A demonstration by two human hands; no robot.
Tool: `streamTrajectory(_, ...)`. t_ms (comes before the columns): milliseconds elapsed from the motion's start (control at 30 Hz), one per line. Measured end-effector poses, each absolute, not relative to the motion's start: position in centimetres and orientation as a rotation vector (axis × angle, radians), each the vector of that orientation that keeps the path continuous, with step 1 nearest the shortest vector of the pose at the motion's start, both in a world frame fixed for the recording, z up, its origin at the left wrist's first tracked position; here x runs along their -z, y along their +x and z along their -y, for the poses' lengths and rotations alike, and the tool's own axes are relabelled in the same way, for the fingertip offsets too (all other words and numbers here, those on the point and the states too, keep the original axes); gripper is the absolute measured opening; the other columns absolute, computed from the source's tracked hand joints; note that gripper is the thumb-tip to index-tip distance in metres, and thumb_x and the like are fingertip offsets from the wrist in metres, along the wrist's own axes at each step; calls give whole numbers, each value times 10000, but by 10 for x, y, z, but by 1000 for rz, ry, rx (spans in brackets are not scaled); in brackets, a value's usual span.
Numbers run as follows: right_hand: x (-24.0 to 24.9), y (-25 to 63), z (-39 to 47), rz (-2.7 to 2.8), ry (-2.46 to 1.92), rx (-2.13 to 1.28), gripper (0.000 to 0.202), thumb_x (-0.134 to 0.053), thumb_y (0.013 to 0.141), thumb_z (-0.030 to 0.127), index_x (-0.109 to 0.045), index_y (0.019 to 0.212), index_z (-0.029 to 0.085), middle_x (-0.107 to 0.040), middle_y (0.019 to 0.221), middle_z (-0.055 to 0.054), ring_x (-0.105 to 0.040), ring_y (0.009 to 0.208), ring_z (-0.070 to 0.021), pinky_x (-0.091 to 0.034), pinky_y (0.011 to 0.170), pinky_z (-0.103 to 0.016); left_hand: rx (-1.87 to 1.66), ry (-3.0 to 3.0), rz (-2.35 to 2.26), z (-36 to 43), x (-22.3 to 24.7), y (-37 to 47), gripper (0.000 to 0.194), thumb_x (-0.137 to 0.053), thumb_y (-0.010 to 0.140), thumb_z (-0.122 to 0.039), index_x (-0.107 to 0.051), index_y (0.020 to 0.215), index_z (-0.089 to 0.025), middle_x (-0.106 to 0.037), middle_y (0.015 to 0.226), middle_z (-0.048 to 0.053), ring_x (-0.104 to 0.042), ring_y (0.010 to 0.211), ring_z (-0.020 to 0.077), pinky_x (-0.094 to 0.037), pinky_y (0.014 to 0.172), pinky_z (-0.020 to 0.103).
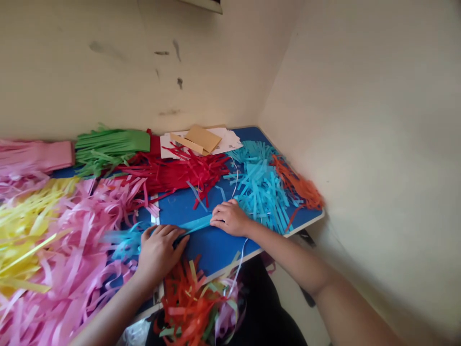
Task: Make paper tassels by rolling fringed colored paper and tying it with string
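A strip of light blue tissue paper (pixel 196 224) lies stretched between my two hands, low over the blue table (pixel 212 252). My left hand (pixel 160 244) is closed over its left part, and loose blue fringe (pixel 127 242) spreads out beyond that hand. At the strip's other end, my right hand (pixel 229 217) grips it with curled fingers, partly hiding the paper. A thin white string (pixel 240 264) passes by my right hand and runs down to a bundle of orange, green and purple tissue fringe (pixel 194 298) at my lap.
Blue fringe (pixel 261 187) and orange fringe (pixel 302 185) lie at the right corner. Red fringe (pixel 180 173), a green stack (pixel 113 144), pink fringe (pixel 75 259) and yellow fringe (pixel 21 230) cover the left and back. Cardboard pieces (pixel 203 139) rest on white papers (pixel 230 138). Walls (pixel 378 144) close the corner.
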State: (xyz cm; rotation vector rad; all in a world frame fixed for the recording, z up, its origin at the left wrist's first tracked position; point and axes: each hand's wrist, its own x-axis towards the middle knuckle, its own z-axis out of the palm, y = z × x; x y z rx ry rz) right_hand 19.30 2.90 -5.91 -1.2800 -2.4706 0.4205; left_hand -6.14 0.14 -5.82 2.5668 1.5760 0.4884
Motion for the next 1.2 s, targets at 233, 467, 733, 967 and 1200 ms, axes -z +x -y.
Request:
streamTrajectory(233, 55, 178, -31, 2354, -1644, -369, 200, -635, 899, 349, -718, 797, 199, -693, 884, -16, -554, 900, -184, -285, 773, -334, -318, 2529, -1705, -15, 55, -58, 467, -357, 967, -454, -714, 776, -221, -755, 844, 76, -655, 887, 278, -363, 837, 427)
streamTrajectory(467, 58, 175, -38, 2339, -1692, -337, 202, -653, 851, 356, -683, 725, 200, -684, 834, -18, -559, 864, -191, -283, 751, -335, -170, 2591, -1730, -23, 52, -55, 465, -369, 957, -450, -671, 703, -204, -729, 724, 91, -671, 818, 313, -340, 788, 436)
streamTrajectory(733, 48, 177, -34, 2319, -1643, -57, 179, -670, 885, 368, -633, 925, 197, -681, 965, -51, -551, 915, -209, -288, 839, -368, -256, 2658, -1744, -26, 52, -60, 316, -447, 947, -416, -673, 981, -198, -741, 811, 89, -673, 840, 286, -352, 890, 472)
streamTrajectory(967, 55, 182, -25, 2714, -1045, 103, 169, -569, 905, 303, -665, 926, 165, -681, 938, -76, -544, 892, -212, -277, 872, -419, -384, 3012, -1266, -17, 39, -64, 301, -491, 864, -138, -727, 976, -288, -734, 952, 58, -622, 979, 270, -332, 988, 479)
streamTrajectory(1200, 48, 181, -53, 2715, -1073, 37, 176, -554, 881, 223, -693, 780, 183, -713, 847, -54, -550, 837, -188, -259, 888, -429, -457, 2940, -1358, -21, 39, -53, 234, -521, 880, -312, -731, 947, -233, -750, 909, 73, -621, 961, 291, -293, 1019, 530)
